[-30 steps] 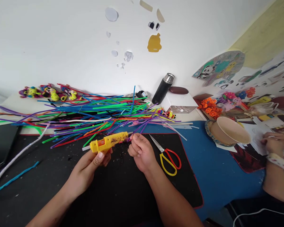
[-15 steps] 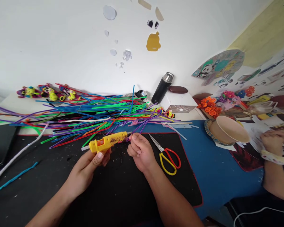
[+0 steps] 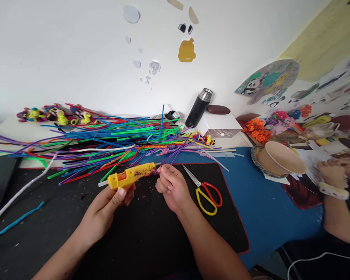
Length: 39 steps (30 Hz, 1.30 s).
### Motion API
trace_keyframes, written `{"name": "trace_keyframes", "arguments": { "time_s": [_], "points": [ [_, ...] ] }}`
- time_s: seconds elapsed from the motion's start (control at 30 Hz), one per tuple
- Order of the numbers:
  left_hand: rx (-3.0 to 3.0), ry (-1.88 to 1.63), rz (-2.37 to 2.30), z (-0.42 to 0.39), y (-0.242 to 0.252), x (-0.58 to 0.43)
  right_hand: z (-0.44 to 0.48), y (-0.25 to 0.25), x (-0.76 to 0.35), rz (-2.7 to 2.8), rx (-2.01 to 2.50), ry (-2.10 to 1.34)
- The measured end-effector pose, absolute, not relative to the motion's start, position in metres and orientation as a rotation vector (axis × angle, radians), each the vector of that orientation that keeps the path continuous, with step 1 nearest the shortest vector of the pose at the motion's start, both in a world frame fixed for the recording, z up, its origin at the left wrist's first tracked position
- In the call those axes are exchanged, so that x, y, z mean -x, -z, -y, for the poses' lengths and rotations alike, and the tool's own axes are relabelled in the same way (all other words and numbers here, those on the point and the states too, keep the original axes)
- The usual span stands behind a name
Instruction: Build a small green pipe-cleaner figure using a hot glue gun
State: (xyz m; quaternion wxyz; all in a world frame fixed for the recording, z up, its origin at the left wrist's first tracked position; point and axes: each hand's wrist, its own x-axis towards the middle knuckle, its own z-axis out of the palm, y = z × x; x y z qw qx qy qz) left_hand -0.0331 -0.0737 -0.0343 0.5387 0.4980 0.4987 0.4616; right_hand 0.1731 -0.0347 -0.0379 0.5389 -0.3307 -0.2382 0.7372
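A yellow hot glue gun (image 3: 134, 175), stained dark near its front, is gripped in my left hand (image 3: 107, 206). A pale glue stick (image 3: 103, 183) pokes out of its rear end. My right hand (image 3: 173, 186) is closed in a pinch right at the nozzle; whatever sits between its fingertips is too small and covered to make out. Scissors (image 3: 202, 190) with one red and one yellow handle lie on the black mat (image 3: 151, 241) to the right of that hand. Behind both hands spreads a heap of coloured pipe cleaners (image 3: 105, 144).
Small pipe-cleaner dolls (image 3: 60, 114) lie at the back left. A black thermos (image 3: 198, 108) leans beside a white box (image 3: 221, 126). Toward the right are a pale bowl (image 3: 284, 157), orange flowers (image 3: 256, 130) and another person's hands (image 3: 332, 173). A blue twisted pipe cleaner (image 3: 16, 222) lies at left.
The whole view has shifted slightly. Both hands keep nearly the same pose, with the glue gun's nozzle still at my right fingertips.
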Motion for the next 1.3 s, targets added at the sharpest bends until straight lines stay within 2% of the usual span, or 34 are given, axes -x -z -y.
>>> {"name": "trace_keyframes", "arguments": {
  "time_s": [1.0,1.3],
  "points": [
    [-1.294,-1.048,-1.198,0.073,0.035,0.037,0.036,0.036,-0.170,0.574,0.811,-1.750],
    [-1.183,-1.149,-1.149,0.073,0.041,0.044,0.037,0.040,-0.168,0.594,0.822,-1.744]
  ]
}}
